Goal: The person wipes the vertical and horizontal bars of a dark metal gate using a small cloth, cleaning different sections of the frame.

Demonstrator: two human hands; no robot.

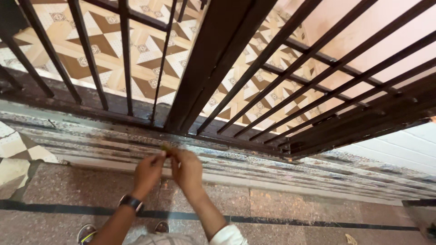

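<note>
My left hand (147, 172) and my right hand (187, 169) meet low in the view, fingertips pinched together on a small yellowish-green thing (166, 149) too small to name. They hover over a worn, paint-flecked stone threshold (91, 143) at the foot of a dark metal gate (213, 59). My left wrist wears a dark watch (131, 201). A white sleeve (227, 236) shows on my right arm.
The gate's thick central post and slanting bars fill the upper view. Behind them lies a brown-and-cream patterned tile floor (145, 50) and a pink wall (363, 27). Speckled reddish floor (290, 208) with a dark stripe runs below. My sandalled foot (86, 233) shows at the bottom.
</note>
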